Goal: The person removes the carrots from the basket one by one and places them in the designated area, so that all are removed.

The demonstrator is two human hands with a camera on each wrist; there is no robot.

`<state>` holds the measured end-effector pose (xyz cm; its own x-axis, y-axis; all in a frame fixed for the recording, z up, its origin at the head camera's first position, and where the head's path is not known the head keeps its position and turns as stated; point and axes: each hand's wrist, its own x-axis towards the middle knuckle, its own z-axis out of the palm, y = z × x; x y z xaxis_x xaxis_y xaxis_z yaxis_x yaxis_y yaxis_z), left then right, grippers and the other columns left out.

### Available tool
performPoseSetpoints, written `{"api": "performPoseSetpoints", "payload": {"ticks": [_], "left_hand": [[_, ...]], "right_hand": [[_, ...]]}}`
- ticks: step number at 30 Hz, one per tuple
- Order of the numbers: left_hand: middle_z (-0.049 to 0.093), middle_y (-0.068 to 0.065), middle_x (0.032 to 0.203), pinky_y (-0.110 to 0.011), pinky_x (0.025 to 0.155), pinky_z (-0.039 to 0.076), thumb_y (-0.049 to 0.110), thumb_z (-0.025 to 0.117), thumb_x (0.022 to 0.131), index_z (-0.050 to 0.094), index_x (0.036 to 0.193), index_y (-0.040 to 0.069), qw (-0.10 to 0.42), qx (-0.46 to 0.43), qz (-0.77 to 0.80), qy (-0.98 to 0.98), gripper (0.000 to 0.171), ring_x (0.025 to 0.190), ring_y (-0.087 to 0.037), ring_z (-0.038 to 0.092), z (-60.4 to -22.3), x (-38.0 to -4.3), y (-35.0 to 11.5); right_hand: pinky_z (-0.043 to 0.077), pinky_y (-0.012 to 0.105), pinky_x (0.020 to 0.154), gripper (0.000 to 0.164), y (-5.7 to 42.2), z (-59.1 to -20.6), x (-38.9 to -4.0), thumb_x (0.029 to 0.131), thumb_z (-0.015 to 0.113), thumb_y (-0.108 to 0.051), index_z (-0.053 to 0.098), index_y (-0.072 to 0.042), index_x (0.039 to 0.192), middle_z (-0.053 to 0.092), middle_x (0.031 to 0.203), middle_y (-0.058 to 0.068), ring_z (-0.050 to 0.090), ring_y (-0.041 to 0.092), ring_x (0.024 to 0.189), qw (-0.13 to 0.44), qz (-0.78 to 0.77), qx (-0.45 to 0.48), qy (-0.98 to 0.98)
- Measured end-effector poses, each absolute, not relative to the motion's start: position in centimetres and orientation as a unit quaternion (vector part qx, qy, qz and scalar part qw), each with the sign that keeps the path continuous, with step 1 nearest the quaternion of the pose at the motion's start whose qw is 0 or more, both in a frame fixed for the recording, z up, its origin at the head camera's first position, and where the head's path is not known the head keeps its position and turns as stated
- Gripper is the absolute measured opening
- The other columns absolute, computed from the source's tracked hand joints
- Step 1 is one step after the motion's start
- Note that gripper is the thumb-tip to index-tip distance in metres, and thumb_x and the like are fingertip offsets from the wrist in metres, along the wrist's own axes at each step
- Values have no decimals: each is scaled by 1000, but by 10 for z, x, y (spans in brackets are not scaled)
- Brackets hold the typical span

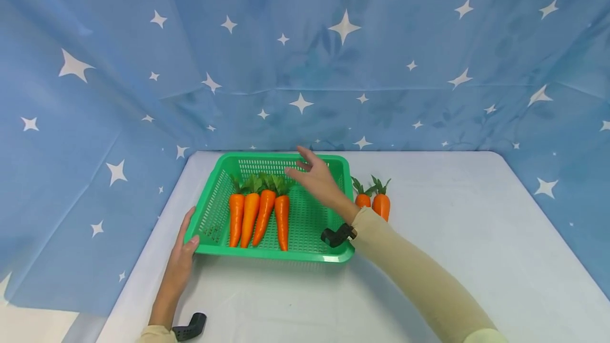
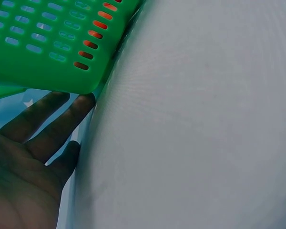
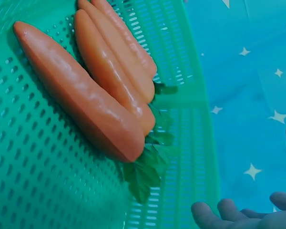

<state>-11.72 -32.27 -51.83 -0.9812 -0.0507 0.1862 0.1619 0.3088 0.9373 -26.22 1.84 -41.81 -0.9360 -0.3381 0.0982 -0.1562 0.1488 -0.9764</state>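
Observation:
My left hand [image 1: 180,258] holds the front left corner of a green plastic basket [image 1: 267,254], thumb at the rim and fingers along the outer side. In the left wrist view, the fingers [image 2: 69,121] reach up to the basket's lower edge. Several orange carrots [image 1: 264,218] with green leafy tops lie side by side in the basket's left half, tops toward the back. Over the back right part of the basket, my right hand [image 1: 318,179] hovers with its fingers spread and nothing in them. The right wrist view shows its fingertips beside the basket's rim [image 3: 207,157].
Two more carrots [image 1: 381,205] lie on the white table [image 1: 457,216] just right of the basket, partly hidden by the right forearm. A blue cloth with white stars [image 1: 300,57] hangs behind the table and along its sides.

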Motion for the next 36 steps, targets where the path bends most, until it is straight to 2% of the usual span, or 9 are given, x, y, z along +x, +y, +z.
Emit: {"api": "performPoseSetpoints", "payload": {"ticks": [10, 19, 25, 32, 36], "left_hand": [[9, -7, 179, -77, 118, 5, 28, 37, 111, 19, 174, 26, 94, -37, -585, -805, 65, 162, -37, 5, -519, -118, -322], [10, -6, 179, -70, 119, 6, 28, 38, 111, 19, 174, 23, 89, -31, -585, -806, 66, 161, -34, 6, -520, -117, -323], [10, -5, 179, -66, 120, 7, 29, 37, 111, 18, 174, 22, 85, -32, -586, -806, 66, 161, -36, 7, -518, -117, -322], [9, -4, 179, -72, 119, 7, 29, 37, 112, 17, 174, 22, 85, -29, -580, -810, 66, 162, -36, 6, -519, -117, -324], [9, -3, 179, -72, 119, 7, 30, 36, 112, 17, 174, 24, 82, -25, -576, -813, 65, 162, -35, 6, -521, -117, -325]], "right_hand": [[48, 54, 109, 70, -6, -427, -260, 104, 71, -22, 40, -6, 165, 38, 168, 19, 47, 41, 147, 86, -607, -118, 781], [50, 54, 105, 63, -20, -434, -255, 102, 72, -16, 48, -4, 160, 45, 162, 21, 53, 40, 139, 102, -604, -72, 787], [50, 55, 105, 61, -21, -436, -255, 101, 74, -12, 51, -3, 157, 48, 158, 23, 51, 42, 139, 123, -600, -60, 788], [49, 56, 106, 58, -22, -441, -255, 101, 74, -10, 55, -2, 155, 52, 154, 25, 51, 42, 140, 149, -583, -63, 796], [49, 55, 107, 55, -23, -443, -253, 100, 75, -8, 59, -2, 152, 54, 153, 24, 52, 42, 140, 158, -582, -61, 796]]}}
